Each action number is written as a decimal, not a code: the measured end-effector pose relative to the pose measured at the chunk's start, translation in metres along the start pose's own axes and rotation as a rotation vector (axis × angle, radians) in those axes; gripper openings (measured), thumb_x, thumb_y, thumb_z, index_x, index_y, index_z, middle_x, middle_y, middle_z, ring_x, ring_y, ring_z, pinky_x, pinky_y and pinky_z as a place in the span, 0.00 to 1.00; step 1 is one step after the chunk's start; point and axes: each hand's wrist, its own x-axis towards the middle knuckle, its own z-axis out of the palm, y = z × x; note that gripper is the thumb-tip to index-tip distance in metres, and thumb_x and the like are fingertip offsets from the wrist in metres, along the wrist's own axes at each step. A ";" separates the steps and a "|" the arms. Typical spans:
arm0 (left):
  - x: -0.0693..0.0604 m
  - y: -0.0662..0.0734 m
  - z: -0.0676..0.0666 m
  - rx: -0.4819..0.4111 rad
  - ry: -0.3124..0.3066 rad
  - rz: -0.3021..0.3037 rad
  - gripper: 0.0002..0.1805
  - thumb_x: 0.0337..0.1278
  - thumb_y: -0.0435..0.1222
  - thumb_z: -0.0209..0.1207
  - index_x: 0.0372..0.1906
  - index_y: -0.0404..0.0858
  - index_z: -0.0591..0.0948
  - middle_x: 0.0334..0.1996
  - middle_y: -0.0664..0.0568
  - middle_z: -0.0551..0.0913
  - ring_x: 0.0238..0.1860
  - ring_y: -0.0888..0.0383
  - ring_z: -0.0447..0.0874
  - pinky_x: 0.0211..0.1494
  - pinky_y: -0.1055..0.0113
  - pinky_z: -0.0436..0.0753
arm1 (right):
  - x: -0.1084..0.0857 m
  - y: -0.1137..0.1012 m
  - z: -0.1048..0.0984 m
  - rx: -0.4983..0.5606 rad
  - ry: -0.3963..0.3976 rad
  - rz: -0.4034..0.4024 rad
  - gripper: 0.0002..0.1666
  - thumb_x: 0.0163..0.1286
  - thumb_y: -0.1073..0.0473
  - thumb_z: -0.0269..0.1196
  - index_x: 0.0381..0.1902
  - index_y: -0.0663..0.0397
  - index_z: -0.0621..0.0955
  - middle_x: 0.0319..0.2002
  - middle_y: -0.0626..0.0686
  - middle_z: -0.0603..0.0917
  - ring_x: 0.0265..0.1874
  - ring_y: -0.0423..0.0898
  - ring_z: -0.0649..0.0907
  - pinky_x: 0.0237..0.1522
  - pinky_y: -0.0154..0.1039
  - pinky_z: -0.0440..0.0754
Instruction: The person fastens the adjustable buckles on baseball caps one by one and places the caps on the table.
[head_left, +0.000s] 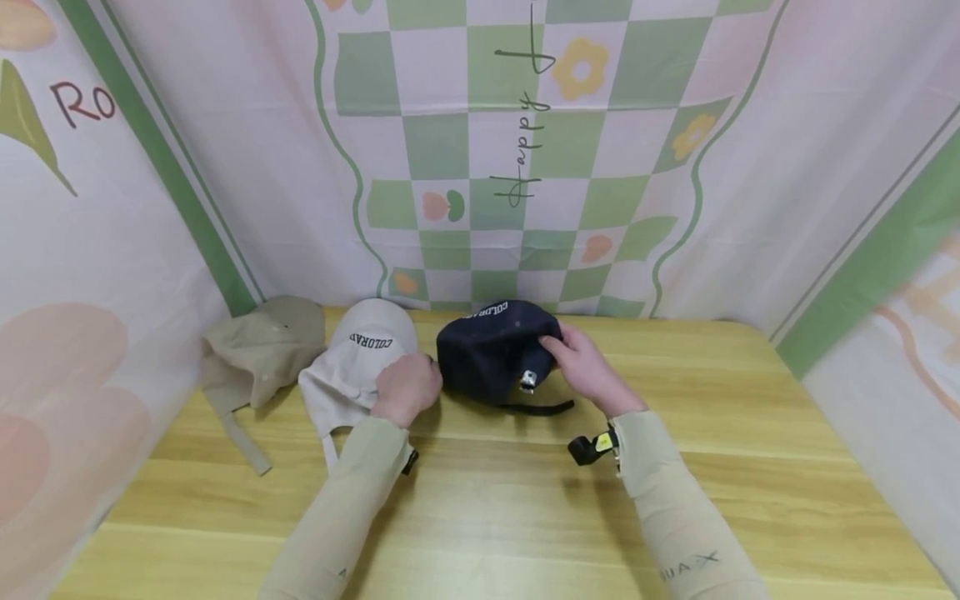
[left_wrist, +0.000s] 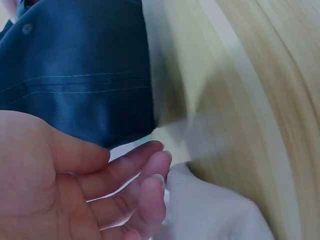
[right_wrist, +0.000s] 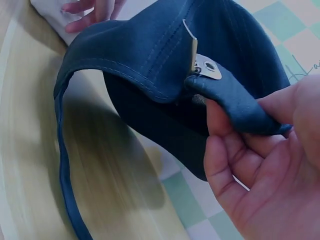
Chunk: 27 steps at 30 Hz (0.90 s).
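Observation:
A navy baseball cap with white lettering sits at the back middle of the table. My right hand pinches its back strap piece between thumb and fingers. A metal buckle shows on that piece, and the loose strap hangs down. My left hand is beside the navy cap's left edge, fingers loosely bent with nothing seen between them. Partly behind that hand lies a pale grey cap with dark lettering, its strap pointing towards me.
A khaki cap lies at the far left, its strap trailing over the wooden table. Behind the table hangs a checked green and white cloth; patterned cloth also borders the left side.

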 end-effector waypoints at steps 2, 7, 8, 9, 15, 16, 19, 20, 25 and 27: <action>0.000 0.000 0.000 0.005 -0.006 0.000 0.21 0.77 0.42 0.46 0.39 0.34 0.86 0.44 0.36 0.85 0.43 0.39 0.85 0.39 0.44 0.84 | 0.001 -0.002 0.000 0.015 0.020 0.009 0.17 0.81 0.64 0.50 0.54 0.75 0.76 0.34 0.57 0.85 0.30 0.42 0.84 0.37 0.37 0.84; -0.001 0.002 0.001 0.025 -0.017 0.003 0.20 0.76 0.41 0.47 0.38 0.34 0.86 0.43 0.36 0.85 0.42 0.39 0.85 0.39 0.44 0.84 | 0.002 -0.005 -0.001 0.045 0.055 0.028 0.18 0.82 0.62 0.49 0.56 0.74 0.76 0.36 0.57 0.84 0.31 0.43 0.84 0.39 0.37 0.84; -0.001 0.002 0.001 0.030 -0.018 0.005 0.20 0.75 0.41 0.47 0.38 0.33 0.86 0.43 0.36 0.85 0.42 0.39 0.85 0.39 0.44 0.84 | 0.003 -0.005 -0.001 0.063 0.061 0.033 0.18 0.82 0.62 0.49 0.56 0.74 0.75 0.36 0.57 0.84 0.32 0.42 0.84 0.40 0.38 0.84; -0.001 0.003 0.001 0.034 -0.020 0.006 0.20 0.75 0.41 0.47 0.38 0.34 0.86 0.43 0.36 0.85 0.42 0.38 0.85 0.39 0.44 0.84 | 0.004 -0.006 -0.001 0.079 0.067 0.038 0.18 0.82 0.62 0.49 0.55 0.74 0.75 0.36 0.57 0.84 0.32 0.42 0.84 0.41 0.38 0.84; -0.005 0.002 0.002 0.040 -0.016 0.066 0.18 0.74 0.42 0.51 0.33 0.37 0.86 0.41 0.37 0.86 0.41 0.39 0.86 0.39 0.44 0.84 | 0.006 -0.009 0.001 0.189 0.109 0.042 0.18 0.83 0.62 0.47 0.54 0.76 0.74 0.36 0.54 0.83 0.31 0.40 0.84 0.41 0.37 0.85; -0.006 0.001 0.003 0.041 -0.019 0.081 0.18 0.74 0.42 0.52 0.31 0.38 0.85 0.39 0.38 0.86 0.40 0.40 0.86 0.38 0.45 0.84 | 0.006 -0.010 0.001 0.203 0.113 0.039 0.18 0.83 0.62 0.47 0.54 0.77 0.74 0.36 0.54 0.83 0.31 0.40 0.84 0.40 0.36 0.85; -0.008 0.001 0.004 0.050 -0.031 0.118 0.19 0.73 0.42 0.53 0.24 0.40 0.82 0.34 0.42 0.85 0.36 0.43 0.85 0.38 0.47 0.84 | 0.006 -0.011 0.001 0.223 0.119 0.033 0.19 0.83 0.62 0.47 0.55 0.76 0.74 0.38 0.55 0.83 0.33 0.40 0.84 0.41 0.36 0.85; -0.008 0.000 0.005 0.052 -0.039 0.131 0.19 0.72 0.42 0.54 0.22 0.41 0.81 0.31 0.44 0.85 0.34 0.45 0.85 0.37 0.48 0.83 | 0.007 -0.011 0.001 0.231 0.122 0.030 0.19 0.83 0.62 0.46 0.56 0.77 0.73 0.40 0.56 0.83 0.33 0.40 0.84 0.41 0.35 0.85; -0.009 0.000 0.009 0.040 -0.076 0.168 0.23 0.71 0.47 0.57 0.17 0.43 0.76 0.22 0.51 0.79 0.28 0.52 0.79 0.35 0.54 0.80 | 0.007 -0.013 0.001 0.262 0.141 0.020 0.20 0.83 0.63 0.46 0.59 0.78 0.72 0.44 0.58 0.83 0.35 0.39 0.85 0.42 0.34 0.84; -0.009 0.001 0.010 0.020 -0.087 0.171 0.24 0.72 0.50 0.55 0.20 0.42 0.79 0.24 0.50 0.81 0.29 0.51 0.80 0.37 0.53 0.80 | 0.008 -0.014 0.001 0.272 0.150 0.016 0.20 0.83 0.64 0.45 0.58 0.80 0.72 0.42 0.58 0.83 0.34 0.39 0.85 0.41 0.33 0.84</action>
